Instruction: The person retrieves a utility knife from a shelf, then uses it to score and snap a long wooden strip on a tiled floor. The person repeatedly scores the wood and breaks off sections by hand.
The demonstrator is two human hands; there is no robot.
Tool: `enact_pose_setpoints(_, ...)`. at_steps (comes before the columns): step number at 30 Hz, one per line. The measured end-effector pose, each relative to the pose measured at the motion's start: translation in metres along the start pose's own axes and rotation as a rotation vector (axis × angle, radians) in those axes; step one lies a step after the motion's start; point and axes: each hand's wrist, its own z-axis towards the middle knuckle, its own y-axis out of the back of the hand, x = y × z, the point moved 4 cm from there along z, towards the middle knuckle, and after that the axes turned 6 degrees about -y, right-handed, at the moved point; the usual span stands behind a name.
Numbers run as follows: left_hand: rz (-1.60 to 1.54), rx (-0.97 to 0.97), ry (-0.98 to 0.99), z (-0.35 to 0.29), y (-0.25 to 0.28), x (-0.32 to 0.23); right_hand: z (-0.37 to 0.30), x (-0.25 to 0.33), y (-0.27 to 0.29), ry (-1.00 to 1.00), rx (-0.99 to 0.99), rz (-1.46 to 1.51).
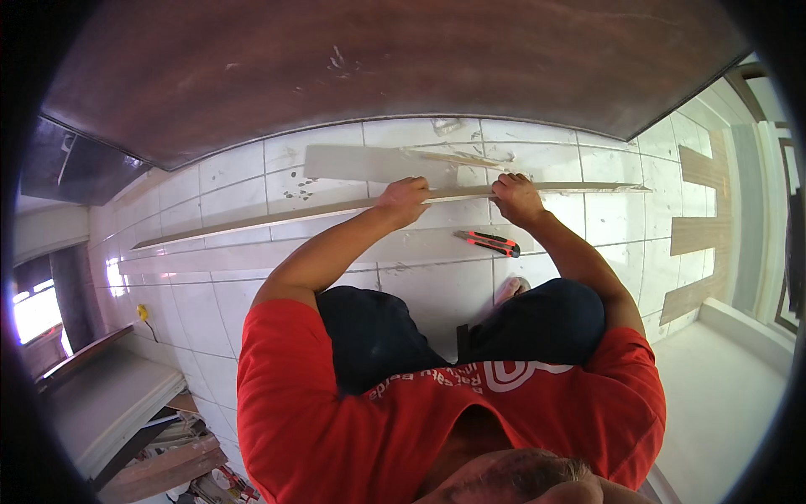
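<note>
A long, narrow strip of board (285,217) runs from left to right across the tiled floor in front of me. My left hand (405,202) is closed around it near its middle. Further right along the same strip, my right hand (516,200) also grips it with curled fingers. A red and black utility knife (491,244) lies nearer to me, just below my right hand. Beneath and on the near side of the strip, a long pale board (243,255) lies flat. Beyond my hands are a shorter flat board (353,162) and a thin splintered offcut (462,159).
A big dark brown panel (403,63) stands along the far side. Several wood-look planks (701,235) lie at the right, near a white ledge (747,336). A yellow tape measure (143,313) rests on the left floor. Scrap wood (168,470) is piled lower left.
</note>
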Motion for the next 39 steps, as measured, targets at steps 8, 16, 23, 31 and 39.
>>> enact_pose_setpoints(8,0.017,0.005,-0.074,-0.028,-0.009,-0.007,-0.027,0.005,-0.029,0.096,-0.069,0.043)
enact_pose_setpoints(16,0.000,-0.028,-0.178,-0.050,-0.015,-0.020,-0.047,0.020,-0.043,0.187,-0.014,0.009)
enact_pose_setpoints(23,0.058,-0.109,-0.229,-0.056,-0.033,-0.035,-0.063,0.020,-0.060,0.309,-0.024,-0.025)
enact_pose_setpoints(31,0.004,-0.087,-0.266,-0.045,-0.040,-0.030,-0.061,0.019,-0.072,0.352,-0.015,-0.055)
enact_pose_setpoints(39,0.003,-0.157,-0.319,-0.048,-0.044,-0.032,-0.062,0.023,-0.071,0.337,0.041,-0.092)
